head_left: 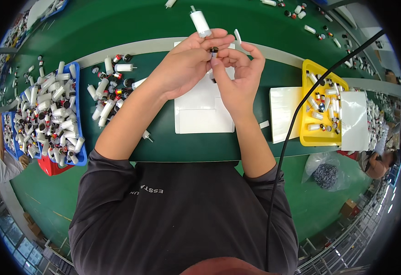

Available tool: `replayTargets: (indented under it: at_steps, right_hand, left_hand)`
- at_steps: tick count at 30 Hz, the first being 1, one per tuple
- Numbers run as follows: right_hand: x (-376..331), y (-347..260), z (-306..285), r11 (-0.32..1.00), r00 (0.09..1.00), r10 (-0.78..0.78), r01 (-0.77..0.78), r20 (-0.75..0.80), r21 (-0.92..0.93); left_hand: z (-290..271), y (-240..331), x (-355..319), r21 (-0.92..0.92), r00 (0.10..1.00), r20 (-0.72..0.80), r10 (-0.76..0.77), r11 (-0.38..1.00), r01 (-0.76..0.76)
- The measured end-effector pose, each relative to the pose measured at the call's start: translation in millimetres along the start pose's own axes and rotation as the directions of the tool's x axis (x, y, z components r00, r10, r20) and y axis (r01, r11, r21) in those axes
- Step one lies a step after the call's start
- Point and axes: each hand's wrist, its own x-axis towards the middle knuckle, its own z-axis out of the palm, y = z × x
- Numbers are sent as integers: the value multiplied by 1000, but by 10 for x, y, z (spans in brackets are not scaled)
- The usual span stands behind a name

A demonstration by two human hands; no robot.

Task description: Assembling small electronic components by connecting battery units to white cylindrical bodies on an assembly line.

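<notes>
Both my hands meet above the far half of the workbench, fingers curled. Between them is a small black-capped piece (pixel 214 50), pinched by the thumb and fingers of my right hand (pixel 237 73) and touched by my left hand (pixel 186 64). A white cylinder with a narrow tip (pixel 200 22) stands out beyond my left fingers and seems held by them; its lower end is partly hidden. A small white strip (pixel 237 36) sticks up at my right fingertips. Below the hands lies a white sheet (pixel 203 120) on the green bench.
Left, a blue bin (pixel 82 137) overflows with white cylinders, beside a loose pile (pixel 106 103) of them. Right stand a yellow tray (pixel 305 114) with more pieces and a pale sheet (pixel 283 114). A black cable (pixel 296 110) crosses the right side. A green conveyor (pixel 141 23) runs beyond.
</notes>
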Motion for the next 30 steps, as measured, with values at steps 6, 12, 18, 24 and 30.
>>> replayTargets:
  at_steps: [6,12,18,24,30]
  right_hand:
    - [17,-43,-48,986,996,80,-84,28,144]
    - [-9,47,-47,999,999,-47,47,23,-1]
    - [1,28,-20,993,994,-106,104,-32,-48]
    - [4,-90,-34,992,998,64,-61,-24,110]
    - [58,-62,-126,993,996,-39,47,-74,104]
  left_hand:
    - [-40,34,4,186,998,68,11,982,-23]
    - [-57,-7,49,256,994,113,9,966,-38]
    - [-20,-5,23,355,992,92,86,928,-113]
    - [-122,59,12,610,988,25,155,781,-137]
    - [-143,89,15,606,979,31,203,775,-179]
